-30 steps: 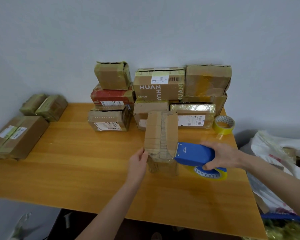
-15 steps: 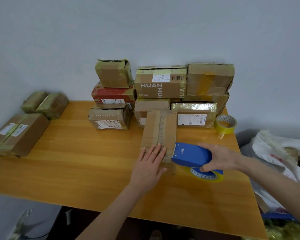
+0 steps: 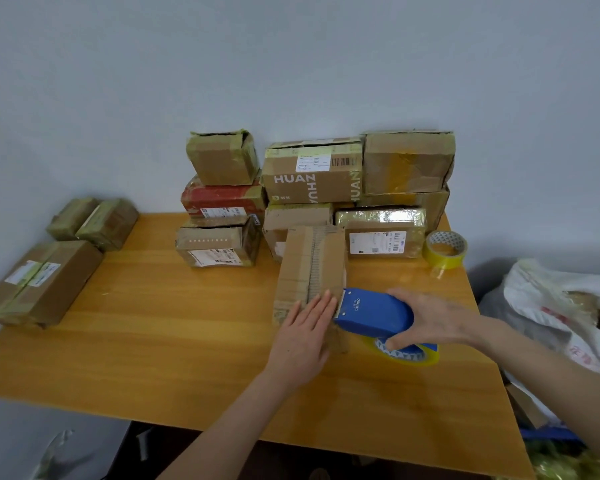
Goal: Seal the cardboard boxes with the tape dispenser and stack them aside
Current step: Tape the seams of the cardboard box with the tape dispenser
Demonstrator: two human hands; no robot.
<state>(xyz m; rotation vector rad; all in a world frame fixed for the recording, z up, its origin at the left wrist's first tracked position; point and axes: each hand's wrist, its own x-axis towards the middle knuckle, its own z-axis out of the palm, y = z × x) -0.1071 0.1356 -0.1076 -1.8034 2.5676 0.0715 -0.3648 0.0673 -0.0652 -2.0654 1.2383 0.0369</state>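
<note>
The cardboard box (image 3: 310, 268), held tipped up on its near end a second ago, is now laid flat on the surface (image 3: 153, 323) in front of the stacked boxes (image 3: 312, 174) at the wall. The left hand (image 3: 303, 336) has been shifted from the box's edge onto its top, with fingers straight and pressed flat on the near end. The blue tape dispenser (image 3: 371, 311) is gripped from above by the right hand (image 3: 430, 320), fingers curled round its body and its front edge set against the box's near right corner. The box is judged steadied for a tape pass along the seam, with stacking aside not yet begun.
</note>
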